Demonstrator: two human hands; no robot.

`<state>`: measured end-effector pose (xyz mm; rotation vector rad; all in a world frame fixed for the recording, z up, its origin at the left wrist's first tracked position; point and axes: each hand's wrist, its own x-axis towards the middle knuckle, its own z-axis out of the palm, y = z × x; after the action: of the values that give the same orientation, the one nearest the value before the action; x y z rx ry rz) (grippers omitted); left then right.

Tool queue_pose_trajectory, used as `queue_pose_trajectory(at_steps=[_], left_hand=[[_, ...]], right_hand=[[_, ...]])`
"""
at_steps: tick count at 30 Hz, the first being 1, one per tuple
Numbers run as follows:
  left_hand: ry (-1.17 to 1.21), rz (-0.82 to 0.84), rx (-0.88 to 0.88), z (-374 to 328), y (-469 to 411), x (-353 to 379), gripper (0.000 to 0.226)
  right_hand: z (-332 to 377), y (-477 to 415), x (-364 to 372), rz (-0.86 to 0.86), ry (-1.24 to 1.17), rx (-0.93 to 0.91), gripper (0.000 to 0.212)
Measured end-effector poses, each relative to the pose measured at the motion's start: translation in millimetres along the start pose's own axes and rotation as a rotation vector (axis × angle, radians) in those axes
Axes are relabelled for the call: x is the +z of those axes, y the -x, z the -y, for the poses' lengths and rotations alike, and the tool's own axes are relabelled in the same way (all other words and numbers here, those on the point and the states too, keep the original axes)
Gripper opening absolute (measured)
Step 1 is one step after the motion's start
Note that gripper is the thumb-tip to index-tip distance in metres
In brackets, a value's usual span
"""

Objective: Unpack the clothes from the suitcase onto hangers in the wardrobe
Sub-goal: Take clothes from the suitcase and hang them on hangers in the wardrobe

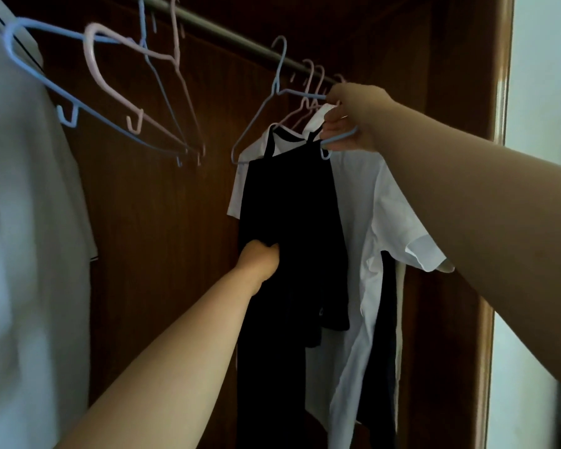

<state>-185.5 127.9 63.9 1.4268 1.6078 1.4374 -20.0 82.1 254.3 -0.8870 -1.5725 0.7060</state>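
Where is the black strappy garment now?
The black garment hangs at centre on a blue hanger, before a white shirt, held by both hands.

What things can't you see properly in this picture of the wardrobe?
- Suitcase: nowhere in the head view.
- Black garment: its bottom is cut off by the lower edge; too dark to tell what kind it is.
- Left hand: its fingers are buried in the black cloth.
- Clothes behind the white shirt: mostly covered by it.
- Pale garment at the left: blurred and cut off by the edge.
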Motion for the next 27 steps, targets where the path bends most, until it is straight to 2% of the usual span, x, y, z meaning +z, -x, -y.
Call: queue_pose_trajectory(at_steps=[2, 5, 7, 10, 14, 19, 22, 25, 27], left_hand=[[0.055, -0.019, 0.024, 3.6, 3.8, 4.2, 0.049], [0.170, -0.051, 0.064, 7.3, 14.8, 13.2, 0.022], [0.242, -0.114, 0.097, 11.1, 17.0, 21.5, 0.015], [0.298, -0.218, 0.106, 16.4, 24.3, 35.9, 0.015], [0.310, -0.307, 0.114, 23.6, 45.2, 51.1, 0.030], [0.328, -0.383, 0.036, 39.4, 76.5, 67.7, 0.034], [0.348, -0.454, 0.004, 44.4, 97.9, 81.8, 0.036], [0.346, -0.525, -0.015, 45.5, 123.6, 107.7, 0.038], [0.346, -0.542, -0.042, 46.9, 140.3, 127.3, 0.039]], right_hand=[[-10.2, 1.7, -1.3, -0.067, -0.146, 0.036, 0.019], [-30.6, 8.3, -2.4, -0.089, -0.152, 0.103, 0.026], [-45.3, 16.4, -3.1, -0.055, -0.117, 0.150, 0.036], [-71.2, 29.1, -2.5, 0.008, -0.157, 0.160, 0.042], [-104.1, 48.6, -3.3, 0.087, -0.145, 0.243, 0.018], [-138.1, 71.3, -24.4, 0.052, -0.164, 0.351, 0.033], [-148.8, 100.9, -46.4, 0.111, -0.181, 0.394, 0.027], [-164.0, 136.0, -80.4, 0.103, -0.160, 0.400, 0.035], [-179.4, 152.7, -101.3, 0.076, -0.136, 0.426, 0.027]])
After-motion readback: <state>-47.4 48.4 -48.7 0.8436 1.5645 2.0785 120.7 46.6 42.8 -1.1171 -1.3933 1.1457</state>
